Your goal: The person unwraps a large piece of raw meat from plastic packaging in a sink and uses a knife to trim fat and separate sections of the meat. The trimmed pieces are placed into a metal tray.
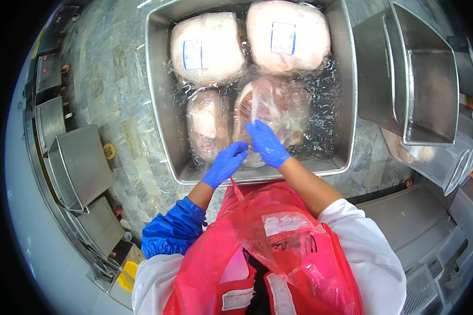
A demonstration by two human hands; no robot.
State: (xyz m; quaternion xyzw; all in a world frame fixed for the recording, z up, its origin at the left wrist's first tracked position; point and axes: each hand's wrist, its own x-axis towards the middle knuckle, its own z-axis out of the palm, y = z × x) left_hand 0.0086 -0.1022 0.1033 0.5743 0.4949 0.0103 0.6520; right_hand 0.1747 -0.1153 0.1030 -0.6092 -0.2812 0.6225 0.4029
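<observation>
Grey floor (127, 128); wrapped meat (274, 101), underside hidden by water (325, 113).

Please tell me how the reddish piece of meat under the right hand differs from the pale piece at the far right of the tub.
Colour: the reddish piece is dark pink to red, while the pale piece is whitish.
Label: the pale piece shows a blue-edged label; none is visible on the reddish piece.
Contact: the right hand is on the reddish piece, none on the pale piece.
Both lie in the metal tub.
</observation>
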